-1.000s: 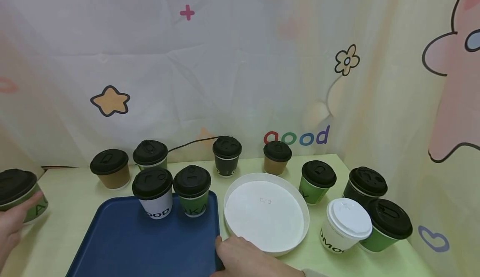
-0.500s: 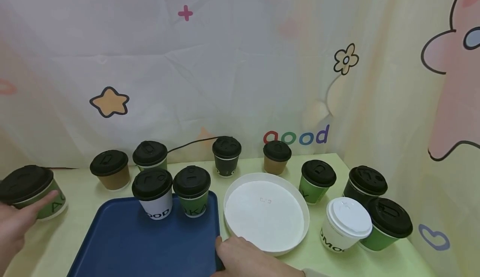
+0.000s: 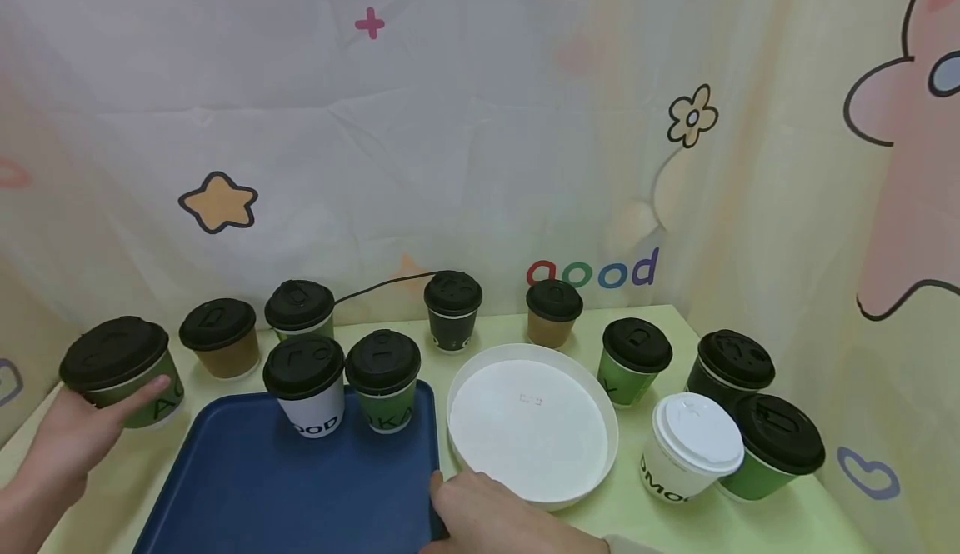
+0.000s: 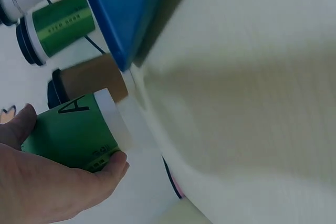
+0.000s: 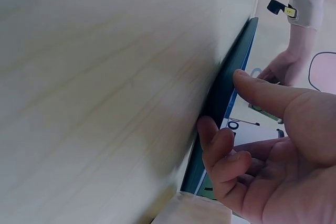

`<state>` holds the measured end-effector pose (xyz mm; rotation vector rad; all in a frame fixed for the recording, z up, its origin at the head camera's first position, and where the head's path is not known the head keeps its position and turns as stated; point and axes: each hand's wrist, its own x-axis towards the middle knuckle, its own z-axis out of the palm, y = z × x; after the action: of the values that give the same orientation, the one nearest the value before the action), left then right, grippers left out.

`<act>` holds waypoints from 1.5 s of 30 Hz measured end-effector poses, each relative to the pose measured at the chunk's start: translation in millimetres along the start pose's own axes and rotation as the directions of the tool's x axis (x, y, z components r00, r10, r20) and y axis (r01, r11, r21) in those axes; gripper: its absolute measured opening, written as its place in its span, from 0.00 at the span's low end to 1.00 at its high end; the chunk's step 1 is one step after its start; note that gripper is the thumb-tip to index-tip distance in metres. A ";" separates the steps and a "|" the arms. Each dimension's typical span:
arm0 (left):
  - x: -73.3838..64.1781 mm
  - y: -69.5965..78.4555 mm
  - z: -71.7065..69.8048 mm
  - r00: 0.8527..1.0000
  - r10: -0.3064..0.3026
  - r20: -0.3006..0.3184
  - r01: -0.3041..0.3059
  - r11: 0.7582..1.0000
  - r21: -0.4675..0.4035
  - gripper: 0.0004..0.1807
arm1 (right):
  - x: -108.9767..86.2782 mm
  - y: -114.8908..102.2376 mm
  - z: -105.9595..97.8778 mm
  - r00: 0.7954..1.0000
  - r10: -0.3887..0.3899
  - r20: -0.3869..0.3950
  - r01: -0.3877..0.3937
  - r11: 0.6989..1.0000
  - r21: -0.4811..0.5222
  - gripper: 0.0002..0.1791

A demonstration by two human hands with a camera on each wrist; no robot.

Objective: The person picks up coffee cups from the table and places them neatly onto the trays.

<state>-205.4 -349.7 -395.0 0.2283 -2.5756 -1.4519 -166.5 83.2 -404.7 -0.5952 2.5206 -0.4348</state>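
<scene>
My left hand (image 3: pixel 75 441) grips a green paper cup (image 3: pixel 161 391) with a black lid, left of the blue tray (image 3: pixel 300 487). In the left wrist view the fingers and thumb wrap the green cup (image 4: pixel 73 132), whose white bottom rim seems off the table. My right hand (image 3: pixel 513 516) holds the tray's right edge. The right wrist view shows its thumb over the rim and its other fingers curled against the outer side of the tray (image 5: pixel 226 82). At the tray's back stand a white cup (image 3: pixel 315 411) and another green cup (image 3: pixel 387 408), both black-lidded.
A round white dish (image 3: pixel 532 429) lies right of the tray. Behind stand a brown cup (image 3: pixel 231 358), a black cup (image 3: pixel 453 331) and others. Several cups, including a white-lidded one (image 3: pixel 682 462), crowd the right side. A curtain (image 3: pixel 480 137) hangs behind the table.
My left hand has carried the green cup rightward from the left edge of the view, closer to the tray and the brown cup. The right hand and the tray have hardly moved.
</scene>
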 end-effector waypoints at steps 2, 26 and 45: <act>-0.5 3.4 4.7 0.999 -0.015 0.032 0.015 1.000 0.006 0.51 | 2.5 1.4 1.4 1.000 0.001 0.005 -0.001 1.000 0.002 0.29; -7.4 33.5 36.3 0.940 -0.136 0.314 0.134 0.991 0.027 0.63 | 23.7 19.3 16.5 0.998 -0.064 0.005 0.064 0.997 -0.033 0.34; -6.4 26.3 48.8 0.941 -0.122 0.314 0.130 0.991 -0.006 0.64 | 4.3 0.5 0.7 0.998 -0.060 -0.015 0.059 0.997 -0.050 0.27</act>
<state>-211.5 -294.3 -397.8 0.1736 -2.8337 -1.6889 -169.6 81.4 -407.2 -0.6901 2.5409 -0.4014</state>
